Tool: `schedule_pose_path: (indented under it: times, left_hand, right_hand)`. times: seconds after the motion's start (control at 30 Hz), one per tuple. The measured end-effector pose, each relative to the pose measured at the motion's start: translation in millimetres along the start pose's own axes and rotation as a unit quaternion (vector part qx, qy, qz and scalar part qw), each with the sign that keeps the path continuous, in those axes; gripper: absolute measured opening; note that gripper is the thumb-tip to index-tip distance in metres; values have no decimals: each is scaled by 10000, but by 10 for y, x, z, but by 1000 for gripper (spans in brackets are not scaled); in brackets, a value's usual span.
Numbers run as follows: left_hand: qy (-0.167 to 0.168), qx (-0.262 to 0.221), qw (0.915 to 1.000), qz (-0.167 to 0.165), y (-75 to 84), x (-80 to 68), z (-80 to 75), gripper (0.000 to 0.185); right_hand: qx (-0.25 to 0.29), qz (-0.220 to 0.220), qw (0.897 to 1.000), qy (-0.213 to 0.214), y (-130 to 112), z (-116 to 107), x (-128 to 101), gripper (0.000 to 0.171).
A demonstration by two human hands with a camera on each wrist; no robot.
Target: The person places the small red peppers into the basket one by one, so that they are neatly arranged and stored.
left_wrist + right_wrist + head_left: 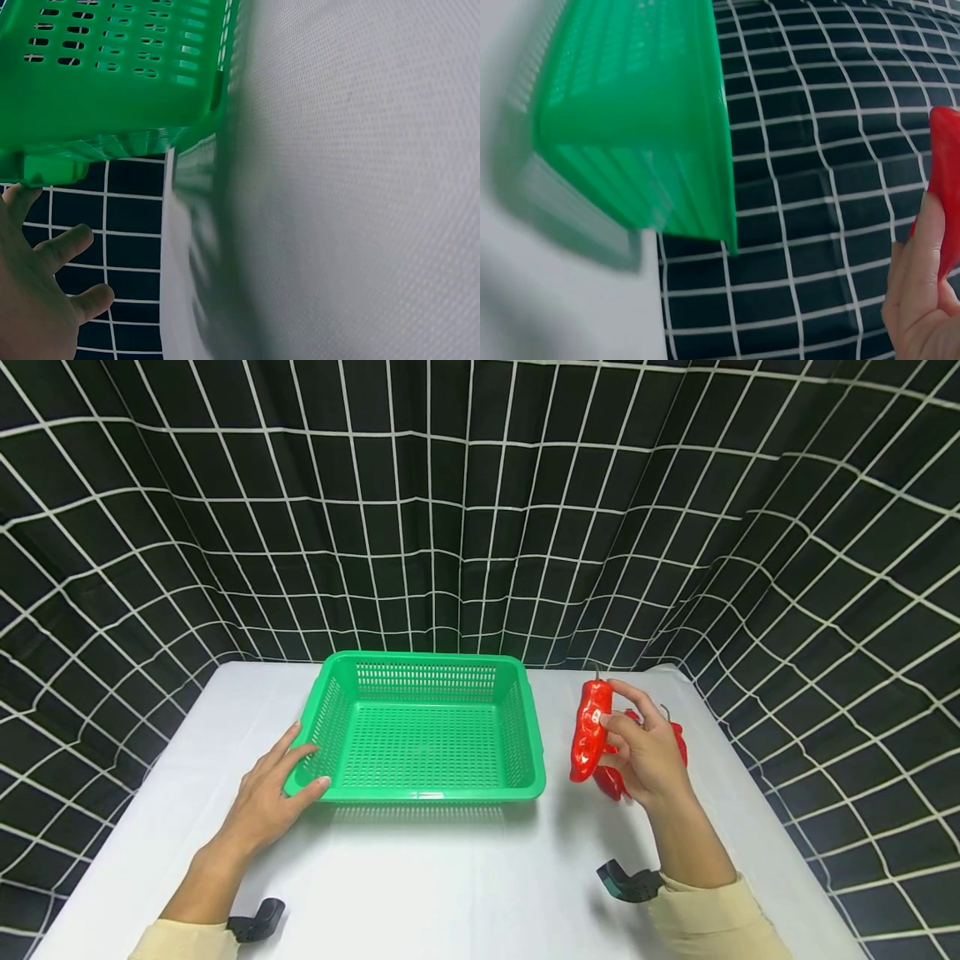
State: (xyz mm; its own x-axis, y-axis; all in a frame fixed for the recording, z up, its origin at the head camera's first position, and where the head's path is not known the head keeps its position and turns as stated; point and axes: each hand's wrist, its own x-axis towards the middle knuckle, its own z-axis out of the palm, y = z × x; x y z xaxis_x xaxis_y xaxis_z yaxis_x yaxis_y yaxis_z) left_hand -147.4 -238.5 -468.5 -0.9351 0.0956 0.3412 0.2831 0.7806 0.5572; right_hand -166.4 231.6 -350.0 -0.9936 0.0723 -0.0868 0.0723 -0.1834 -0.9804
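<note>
- White cloth covers the worktop [450,877] closest to you, with both forearms laid over it and a small dark strap clip [628,882] showing at your right wrist.
- Your left hand [266,793] rests at the near left corner of the green basket [427,789]. Its fingers [300,752] lie fairly straight along the wall and the thumb presses the front rim, so it braces the basket and grips nothing. Hold that contact steady so the basket cannot slide on the cloth.
- Your right hand [645,756] is lifted clear of the worktop, just to the right of the basket. Its fingers pinch a long red pepper [588,731] about halfway along, thumb on one side and fingertips on the other, with the stem up and the pepper hanging nearly upright.
- That pinch looks light for a glossy, lumpy skin. Wrapping one more finger round the pepper would, I judge, keep it from swinging or slipping as it moves.
- Carry it over the right-hand wall of the basket with room to spare below the tip, then lower it onto the mesh floor, which holds nothing now.
- More red peppers [678,739] lie on the cloth behind your right hand, partly hidden; I cannot tell how many.
- Farthest off hangs the black curtain [480,510] with its white grid.
</note>
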Motion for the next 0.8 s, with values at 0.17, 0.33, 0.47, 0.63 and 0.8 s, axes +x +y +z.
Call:
schedule_pose_path:
  times: [0.17,0.33,0.47,0.63,0.8]
  left_hand:
    - [-10,-5,10000,-9,6,-3,7,55]
    - [-29,33,10000,-48,25,4,-7,55]
    - [-51,38,10000,-48,30,18,-22,55]
    - [-49,-17,10000,-54,25,27,-31,55]
    - [-53,-57,9999,-67,41,8,-30,54]
  right_hand:
    - [92,23,9999,-142,74,163,67,62]
    - [156,-176,9989,-394,147,347,151,56]
    - [164,-223,9984,-489,202,493,204,53]
    - [135,-147,9982,-559,270,664,255,52]
    - [134,4,9978,-645,344,829,305,51]
